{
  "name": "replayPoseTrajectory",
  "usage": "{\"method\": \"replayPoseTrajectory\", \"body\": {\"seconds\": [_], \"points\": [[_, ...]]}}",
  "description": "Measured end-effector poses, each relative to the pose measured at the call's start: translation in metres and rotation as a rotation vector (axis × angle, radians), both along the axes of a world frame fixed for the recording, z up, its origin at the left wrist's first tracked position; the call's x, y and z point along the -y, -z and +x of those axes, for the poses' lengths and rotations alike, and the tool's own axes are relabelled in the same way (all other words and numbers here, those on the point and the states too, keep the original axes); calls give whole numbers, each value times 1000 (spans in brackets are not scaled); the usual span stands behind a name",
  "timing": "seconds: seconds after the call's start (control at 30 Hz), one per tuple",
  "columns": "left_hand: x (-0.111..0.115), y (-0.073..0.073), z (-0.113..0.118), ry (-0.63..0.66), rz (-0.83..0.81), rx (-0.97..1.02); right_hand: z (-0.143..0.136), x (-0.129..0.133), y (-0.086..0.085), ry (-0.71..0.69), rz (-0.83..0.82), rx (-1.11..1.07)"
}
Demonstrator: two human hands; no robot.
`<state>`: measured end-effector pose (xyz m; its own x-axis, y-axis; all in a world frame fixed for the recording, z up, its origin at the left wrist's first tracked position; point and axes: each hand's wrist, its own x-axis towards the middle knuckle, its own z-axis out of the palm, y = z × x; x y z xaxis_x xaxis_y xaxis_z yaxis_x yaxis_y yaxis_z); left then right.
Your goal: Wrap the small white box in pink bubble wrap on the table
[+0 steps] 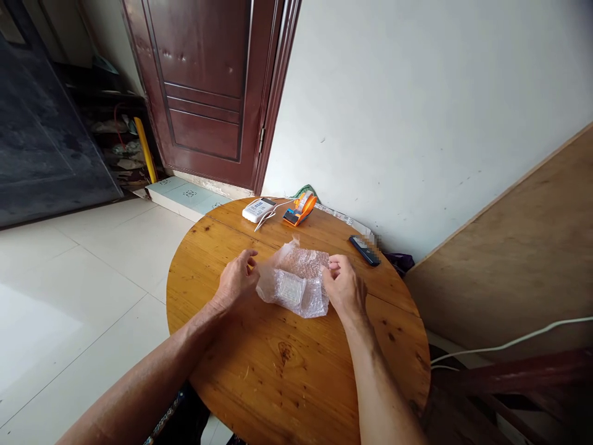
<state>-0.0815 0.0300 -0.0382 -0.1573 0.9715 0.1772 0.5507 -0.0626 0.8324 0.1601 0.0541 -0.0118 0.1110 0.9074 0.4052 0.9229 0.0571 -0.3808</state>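
A sheet of clear bubble wrap (311, 262) lies partly folded on the round wooden table (278, 383). On it rests a small flat pale packet (290, 289), seen through a layer of the wrap; its contents are too blurred to name. My right hand (343, 287) pinches the wrap's right edge between thumb and fingers. Close to the left edge is my left hand (238, 276), its fingers bent and apart, with no wrap visible between the fingertips. The wrap near that hand is smeared by motion.
At the table's far side are a white box-shaped device (257, 211) with a white cable and an orange tape dispenser (301, 210). A dark phone-like object (365, 250) lies at the right rear. Behind stand a white wall (393, 111) and a red-brown door (204, 80).
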Motion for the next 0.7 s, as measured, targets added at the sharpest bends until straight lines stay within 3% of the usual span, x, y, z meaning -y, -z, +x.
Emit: {"method": "replayPoseTrajectory", "body": {"seconds": [0.07,0.17,0.27,0.33,0.43,0.57,0.7], "points": [[3,-3,1,29,140,-28,-4,6,-6,-32,95,-55],[9,-9,3,190,305,-63,-13,13,-12,-229,154,-86],[13,-14,4,374,284,-81,-20,17,-13,-448,79,-27],[14,-16,4,460,227,-94,-23,19,-12,-499,1,44],[12,-15,3,504,136,-141,-24,19,-11,-480,-114,84],[6,-6,3,407,-7,-208,-19,13,-10,-374,-279,74],[2,6,4,304,-48,-243,-10,5,-6,-265,-381,71]]}}
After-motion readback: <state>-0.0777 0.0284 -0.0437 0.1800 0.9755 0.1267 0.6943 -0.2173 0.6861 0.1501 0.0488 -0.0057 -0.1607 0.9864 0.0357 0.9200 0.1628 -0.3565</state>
